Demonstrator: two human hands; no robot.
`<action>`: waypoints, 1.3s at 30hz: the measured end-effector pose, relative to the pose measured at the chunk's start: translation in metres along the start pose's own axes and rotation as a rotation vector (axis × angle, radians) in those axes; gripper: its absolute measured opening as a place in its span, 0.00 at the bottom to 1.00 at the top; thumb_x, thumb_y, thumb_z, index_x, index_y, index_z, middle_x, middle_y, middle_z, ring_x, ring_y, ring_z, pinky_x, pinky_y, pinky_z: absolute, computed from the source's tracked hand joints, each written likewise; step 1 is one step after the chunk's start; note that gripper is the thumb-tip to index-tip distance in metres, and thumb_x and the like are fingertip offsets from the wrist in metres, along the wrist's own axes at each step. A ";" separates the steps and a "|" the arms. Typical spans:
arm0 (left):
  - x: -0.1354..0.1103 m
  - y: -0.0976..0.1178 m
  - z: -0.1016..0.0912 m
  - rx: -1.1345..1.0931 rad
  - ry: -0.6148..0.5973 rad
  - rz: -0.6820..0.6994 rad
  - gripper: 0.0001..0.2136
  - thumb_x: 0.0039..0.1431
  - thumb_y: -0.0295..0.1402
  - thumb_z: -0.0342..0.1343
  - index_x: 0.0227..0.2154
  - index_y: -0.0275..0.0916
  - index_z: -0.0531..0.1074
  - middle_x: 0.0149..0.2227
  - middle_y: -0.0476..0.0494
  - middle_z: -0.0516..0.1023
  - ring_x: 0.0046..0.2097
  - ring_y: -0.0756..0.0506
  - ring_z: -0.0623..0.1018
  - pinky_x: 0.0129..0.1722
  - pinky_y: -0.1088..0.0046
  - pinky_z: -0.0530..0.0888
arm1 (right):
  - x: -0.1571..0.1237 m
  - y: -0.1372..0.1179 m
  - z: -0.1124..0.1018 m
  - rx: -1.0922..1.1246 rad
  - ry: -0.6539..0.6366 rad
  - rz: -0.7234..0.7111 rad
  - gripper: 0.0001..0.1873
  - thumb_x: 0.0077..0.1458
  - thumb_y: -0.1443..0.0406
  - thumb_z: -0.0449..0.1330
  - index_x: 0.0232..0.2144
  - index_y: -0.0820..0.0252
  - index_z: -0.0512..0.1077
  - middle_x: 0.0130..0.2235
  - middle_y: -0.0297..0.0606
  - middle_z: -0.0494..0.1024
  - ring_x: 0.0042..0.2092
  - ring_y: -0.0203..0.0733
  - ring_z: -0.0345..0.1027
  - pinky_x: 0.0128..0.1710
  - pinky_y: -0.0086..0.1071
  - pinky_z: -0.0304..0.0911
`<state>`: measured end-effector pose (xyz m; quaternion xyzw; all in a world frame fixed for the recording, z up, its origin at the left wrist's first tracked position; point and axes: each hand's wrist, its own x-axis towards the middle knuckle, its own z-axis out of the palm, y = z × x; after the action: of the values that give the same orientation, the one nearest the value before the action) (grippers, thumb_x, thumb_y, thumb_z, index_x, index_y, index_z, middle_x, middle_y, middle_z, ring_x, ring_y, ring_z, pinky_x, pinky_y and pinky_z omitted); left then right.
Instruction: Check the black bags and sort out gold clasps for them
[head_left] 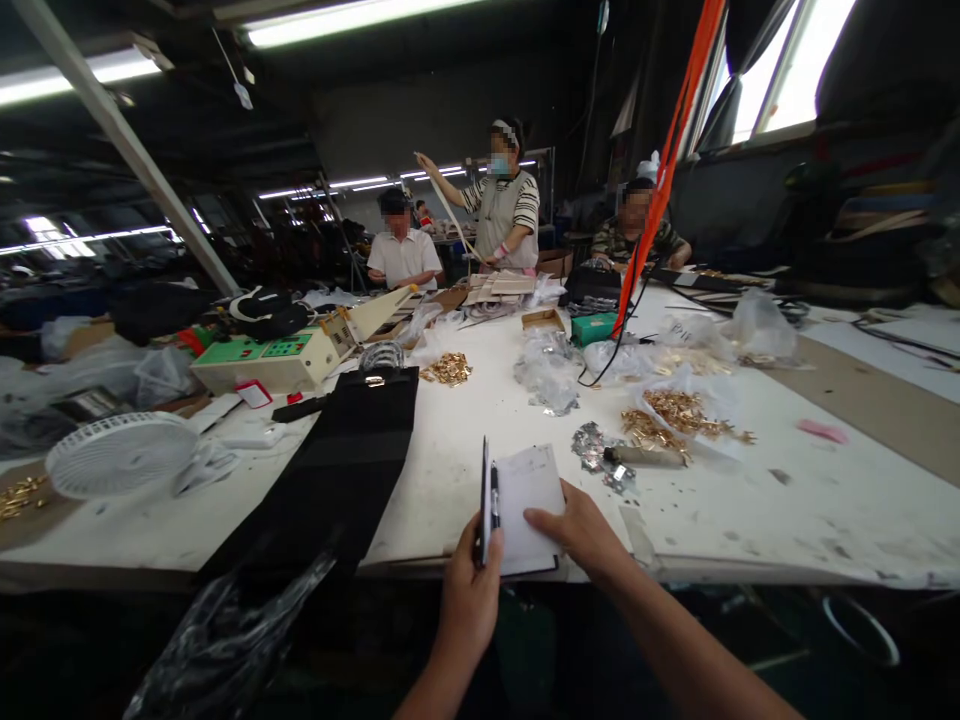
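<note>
My left hand (469, 590) is closed around the raised cover of a small notebook (529, 505) and a black pen (494, 505) held against it, at the near edge of the white table (465, 440). My right hand (574, 525) lies on the open white page, with the thumb and fingers pressing it flat. The notebook rests on the table edge. A black fabric strip (337, 470) lies just to the left of my hands.
Piles of gold metal fittings (686, 412) (448, 369) and clear plastic bags (549, 370) are scattered over the table. A white fan (120, 455) and a cream machine (277, 360) stand at left. An orange strap (664, 170) hangs down. Three people work at the far end.
</note>
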<state>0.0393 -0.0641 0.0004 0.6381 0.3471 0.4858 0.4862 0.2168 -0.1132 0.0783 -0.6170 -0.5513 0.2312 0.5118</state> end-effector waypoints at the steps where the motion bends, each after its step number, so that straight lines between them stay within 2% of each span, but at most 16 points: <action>1: 0.004 -0.003 -0.004 0.113 0.065 0.087 0.27 0.66 0.54 0.51 0.59 0.41 0.68 0.59 0.40 0.73 0.59 0.40 0.74 0.58 0.61 0.75 | 0.004 0.003 -0.004 -0.022 -0.007 0.014 0.26 0.52 0.57 0.67 0.51 0.64 0.73 0.47 0.40 0.81 0.47 0.46 0.76 0.47 0.36 0.71; 3: 0.011 -0.009 -0.014 0.363 0.250 0.307 0.23 0.66 0.44 0.54 0.60 0.40 0.66 0.59 0.39 0.72 0.60 0.40 0.72 0.62 0.57 0.71 | 0.013 0.009 -0.012 -0.108 -0.031 0.045 0.25 0.52 0.58 0.67 0.50 0.64 0.74 0.47 0.39 0.81 0.47 0.47 0.76 0.47 0.36 0.71; 6: 0.020 -0.015 -0.028 0.724 0.447 0.680 0.30 0.65 0.31 0.57 0.68 0.38 0.57 0.67 0.37 0.63 0.66 0.39 0.65 0.64 0.56 0.68 | 0.028 0.021 -0.022 -0.296 -0.043 0.091 0.25 0.52 0.59 0.66 0.51 0.63 0.74 0.48 0.40 0.80 0.49 0.47 0.75 0.50 0.38 0.70; 8: 0.024 -0.017 -0.034 0.914 0.346 0.861 0.28 0.66 0.25 0.53 0.68 0.40 0.59 0.69 0.42 0.62 0.69 0.41 0.61 0.67 0.56 0.63 | 0.033 0.031 -0.024 -0.452 0.000 0.111 0.31 0.52 0.57 0.66 0.56 0.63 0.71 0.51 0.41 0.79 0.51 0.49 0.73 0.53 0.41 0.68; 11: 0.027 -0.022 -0.037 0.937 0.075 1.002 0.19 0.69 0.23 0.48 0.59 0.45 0.69 0.62 0.55 0.74 0.68 0.44 0.64 0.72 0.54 0.52 | 0.036 0.042 -0.023 -0.725 0.198 0.014 0.46 0.51 0.55 0.67 0.68 0.62 0.61 0.63 0.47 0.69 0.60 0.56 0.66 0.60 0.48 0.62; 13: 0.027 -0.026 -0.035 0.855 -0.043 1.012 0.15 0.70 0.26 0.48 0.55 0.45 0.72 0.57 0.58 0.77 0.63 0.46 0.69 0.72 0.57 0.51 | 0.035 0.039 -0.018 -0.832 0.354 -0.191 0.46 0.52 0.53 0.67 0.69 0.63 0.61 0.66 0.48 0.64 0.64 0.58 0.60 0.64 0.49 0.57; 15: 0.026 -0.026 -0.033 0.811 -0.141 0.960 0.13 0.70 0.27 0.50 0.53 0.45 0.72 0.55 0.57 0.77 0.59 0.46 0.70 0.68 0.60 0.57 | 0.037 0.030 -0.008 -0.825 0.384 -0.350 0.35 0.57 0.51 0.63 0.62 0.61 0.70 0.59 0.46 0.72 0.59 0.53 0.65 0.61 0.44 0.59; 19: 0.021 -0.015 -0.031 0.826 -0.314 0.737 0.11 0.68 0.34 0.54 0.51 0.45 0.70 0.53 0.53 0.75 0.54 0.43 0.69 0.57 0.57 0.67 | 0.051 0.009 0.026 -0.822 0.070 -0.115 0.24 0.58 0.48 0.62 0.52 0.52 0.76 0.38 0.34 0.78 0.39 0.43 0.72 0.43 0.38 0.62; 22: 0.020 -0.006 -0.029 0.886 -0.360 0.627 0.16 0.64 0.44 0.60 0.50 0.46 0.69 0.51 0.50 0.74 0.53 0.41 0.69 0.52 0.52 0.69 | 0.065 0.006 0.043 -0.953 -0.074 -0.058 0.26 0.59 0.56 0.60 0.60 0.51 0.72 0.38 0.34 0.79 0.40 0.46 0.73 0.42 0.39 0.60; 24: 0.021 -0.003 -0.026 0.943 -0.361 0.618 0.16 0.64 0.42 0.60 0.51 0.46 0.68 0.49 0.49 0.73 0.52 0.39 0.69 0.50 0.51 0.70 | 0.070 0.009 0.042 -0.959 -0.090 -0.102 0.29 0.60 0.63 0.57 0.64 0.48 0.69 0.36 0.34 0.78 0.38 0.45 0.71 0.42 0.38 0.59; 26: 0.024 -0.004 -0.023 0.980 -0.348 0.636 0.16 0.65 0.41 0.59 0.53 0.46 0.68 0.48 0.48 0.72 0.51 0.39 0.69 0.48 0.51 0.70 | 0.070 0.010 0.034 -0.755 -0.106 -0.108 0.30 0.60 0.64 0.55 0.64 0.48 0.70 0.31 0.33 0.75 0.33 0.42 0.69 0.39 0.37 0.60; 28: 0.026 -0.007 -0.021 0.981 -0.324 0.666 0.16 0.66 0.42 0.57 0.53 0.46 0.67 0.51 0.47 0.72 0.52 0.39 0.69 0.48 0.52 0.70 | 0.067 0.011 0.023 -0.330 -0.121 -0.072 0.27 0.62 0.59 0.56 0.62 0.54 0.72 0.33 0.35 0.76 0.32 0.40 0.69 0.38 0.36 0.63; 30: 0.028 -0.012 -0.021 0.971 -0.297 0.710 0.17 0.67 0.43 0.56 0.54 0.44 0.66 0.60 0.48 0.69 0.54 0.40 0.68 0.50 0.53 0.68 | 0.061 0.012 0.016 0.152 -0.118 -0.029 0.30 0.60 0.54 0.59 0.61 0.61 0.70 0.41 0.42 0.78 0.38 0.45 0.74 0.40 0.37 0.66; 32: 0.031 -0.016 -0.021 0.971 -0.270 0.758 0.17 0.69 0.43 0.54 0.56 0.43 0.66 0.67 0.50 0.63 0.57 0.41 0.66 0.54 0.54 0.65 | 0.056 0.016 0.014 0.443 -0.088 -0.016 0.34 0.56 0.55 0.65 0.61 0.61 0.66 0.49 0.46 0.77 0.47 0.50 0.76 0.46 0.39 0.68; 35: 0.036 -0.020 -0.022 0.986 -0.252 0.770 0.18 0.70 0.42 0.51 0.58 0.42 0.65 0.67 0.51 0.65 0.59 0.41 0.65 0.56 0.54 0.63 | 0.049 0.025 0.018 0.429 -0.011 -0.033 0.33 0.53 0.58 0.72 0.55 0.59 0.64 0.43 0.42 0.79 0.45 0.47 0.76 0.49 0.38 0.68; 39: 0.041 -0.018 -0.024 0.998 -0.278 0.756 0.19 0.70 0.42 0.50 0.59 0.42 0.65 0.66 0.50 0.65 0.57 0.41 0.66 0.53 0.54 0.64 | 0.046 0.032 0.027 0.087 0.109 -0.077 0.30 0.65 0.44 0.58 0.51 0.65 0.71 0.29 0.38 0.74 0.32 0.40 0.70 0.43 0.36 0.66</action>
<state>0.0289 -0.0147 -0.0039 0.9231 0.2162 0.3164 -0.0337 0.2208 -0.0566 0.0529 -0.5842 -0.5353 0.2010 0.5760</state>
